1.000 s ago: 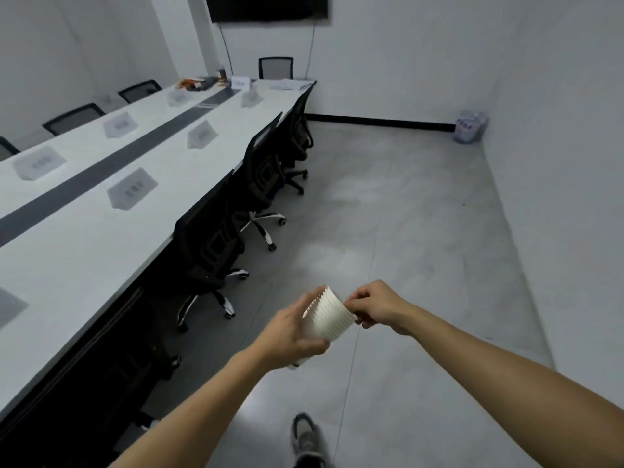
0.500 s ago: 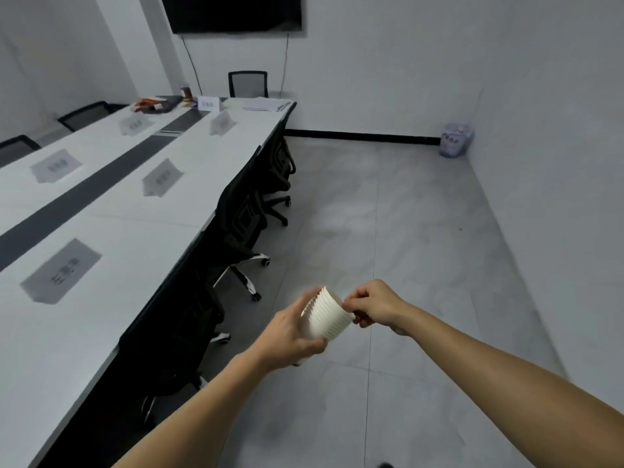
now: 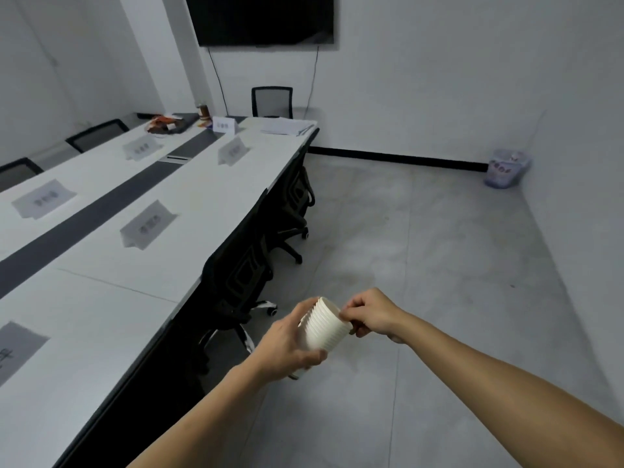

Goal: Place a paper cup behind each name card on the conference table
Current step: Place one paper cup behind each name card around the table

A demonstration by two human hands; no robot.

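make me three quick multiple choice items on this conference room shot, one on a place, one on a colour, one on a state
1. Where is the waste bin?
A. under the table
B. far right corner by the wall
C. on a chair

2. What colour is the strip along the table's middle?
A. dark grey
B. red
C. yellow

3. How is the cup stack held?
A. lying on the table
B. left hand grips it, right hand pinches the rim
C. right hand alone

Key: 1 B, it stands on the floor there. 2 A, it contrasts with the white top. 3 B, both hands touch it in mid-air.

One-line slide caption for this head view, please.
Beside the conference table, left hand holds a stack of paper cups while right hand pinches its top rim.
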